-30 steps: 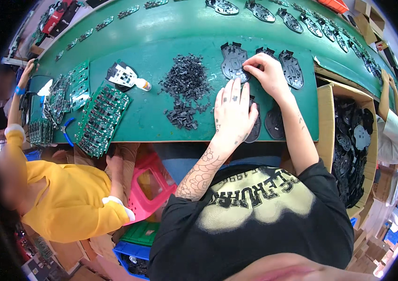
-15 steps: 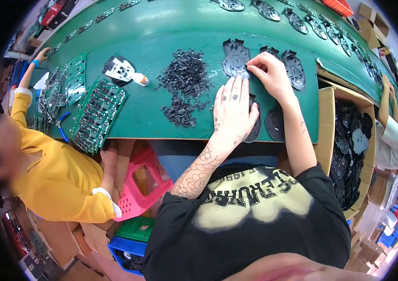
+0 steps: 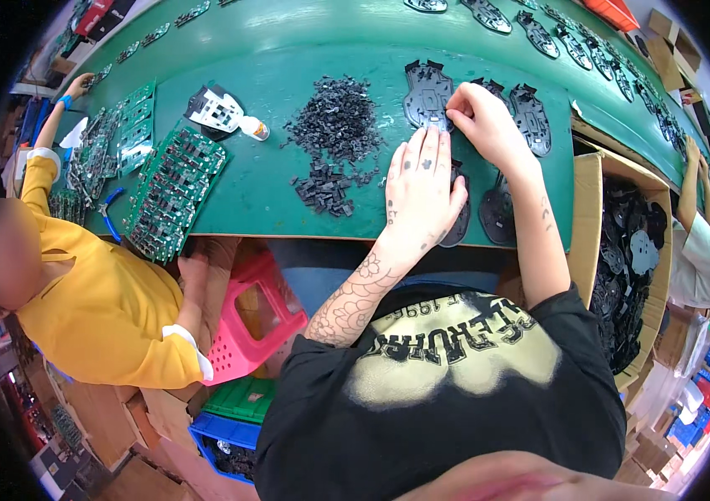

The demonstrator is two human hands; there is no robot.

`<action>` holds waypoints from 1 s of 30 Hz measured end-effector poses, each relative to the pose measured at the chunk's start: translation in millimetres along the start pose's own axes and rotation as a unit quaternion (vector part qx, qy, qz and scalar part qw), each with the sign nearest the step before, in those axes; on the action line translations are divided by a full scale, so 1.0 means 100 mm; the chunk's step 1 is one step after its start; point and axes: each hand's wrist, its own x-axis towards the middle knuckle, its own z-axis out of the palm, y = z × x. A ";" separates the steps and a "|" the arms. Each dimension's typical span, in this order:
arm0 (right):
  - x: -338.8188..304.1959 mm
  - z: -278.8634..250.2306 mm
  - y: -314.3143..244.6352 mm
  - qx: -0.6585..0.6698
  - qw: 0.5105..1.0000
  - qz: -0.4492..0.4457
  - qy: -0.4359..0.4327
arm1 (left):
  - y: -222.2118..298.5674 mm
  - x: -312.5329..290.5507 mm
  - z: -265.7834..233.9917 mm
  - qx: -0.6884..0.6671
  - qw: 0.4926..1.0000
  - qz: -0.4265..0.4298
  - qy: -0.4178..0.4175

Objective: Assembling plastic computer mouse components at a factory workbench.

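Observation:
My left hand [image 3: 420, 194] lies flat on the green table [image 3: 288, 50], fingers spread, its palm pressing down a dark plastic plate [image 3: 458, 225] near the front edge. My right hand [image 3: 488, 125] is just beyond it, fingertips pinched on the lower edge of a black moulded shell plate [image 3: 427, 93]. More such plates [image 3: 530, 117] lie to the right of that hand, one [image 3: 497, 209] under my right wrist. A heap of small black plastic clips [image 3: 338, 121] sits left of both hands, with a smaller cluster [image 3: 321, 185] near the front.
A person in yellow [image 3: 96, 292] sits at my left holding a pink basket [image 3: 246, 321], beside green circuit boards [image 3: 173, 188]. A white part with a small bottle [image 3: 223, 113] lies nearby. A cardboard box of black plates [image 3: 630, 259] stands right; another person's arm [image 3: 693, 188] reaches in beyond it.
Both my hands stay almost where they were on the black plates. The person in yellow has leaned in closer, and the view has tilted slightly.

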 end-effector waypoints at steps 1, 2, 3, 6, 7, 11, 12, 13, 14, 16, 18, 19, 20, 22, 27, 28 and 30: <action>0.02 -0.01 -0.01 0.015 1.000 0.003 -0.004 | 0.00 0.00 0.01 -0.001 1.000 0.000 0.001; 0.04 -0.02 0.00 0.014 1.000 0.004 -0.001 | 0.00 0.00 0.01 -0.002 1.000 0.003 0.001; 0.07 -0.03 0.01 0.012 1.000 0.008 -0.019 | 0.00 -0.01 0.01 0.003 1.000 0.003 0.002; 0.12 -0.07 -0.02 0.008 0.999 0.014 -0.047 | 0.00 -0.02 0.01 0.010 1.000 0.003 0.007; 0.12 -0.09 -0.03 0.000 0.998 0.023 -0.056 | 0.00 -0.01 0.03 0.010 1.000 0.004 0.010; 0.15 -0.07 -0.11 -0.070 0.997 -0.043 -0.001 | -0.02 -0.02 0.02 -0.002 1.000 0.002 0.017; 0.15 -0.05 -0.16 -0.070 0.996 -0.049 -0.003 | -0.02 -0.02 0.02 0.001 1.000 -0.001 0.022; 0.14 -0.01 -0.26 -0.029 0.997 -0.076 0.009 | -0.03 -0.03 0.05 -0.011 1.000 -0.001 0.028; 0.12 0.03 -0.38 0.011 0.995 -0.100 0.022 | -0.02 -0.04 0.06 -0.026 0.999 0.000 0.034; 0.12 0.14 -0.54 0.038 0.993 -0.104 -0.042 | -0.02 -0.04 0.05 -0.040 0.997 0.002 0.061; 0.13 0.28 -0.61 0.022 0.991 -0.104 -0.078 | -0.05 -0.07 0.04 -0.039 0.998 0.008 0.044; 0.16 0.33 -0.61 0.018 0.990 -0.099 -0.098 | -0.06 -0.06 0.04 -0.042 0.997 0.020 0.058; 0.17 0.34 -0.61 0.018 0.990 -0.100 -0.097 | -0.06 -0.06 0.04 -0.041 0.997 0.021 0.059; 0.18 0.31 -0.60 0.011 0.990 -0.076 -0.121 | -0.03 -0.05 0.06 -0.044 0.997 0.015 0.066; 0.23 0.36 -0.58 0.022 0.987 -0.095 -0.130 | -0.04 -0.04 0.03 -0.044 0.999 0.009 0.023; 0.24 0.35 -0.57 0.030 0.986 -0.102 -0.131 | -0.05 -0.04 0.03 -0.046 0.999 0.004 0.020; 0.20 0.29 -0.55 0.074 0.987 -0.089 -0.114 | -0.05 -0.01 0.02 -0.048 0.999 0.005 0.015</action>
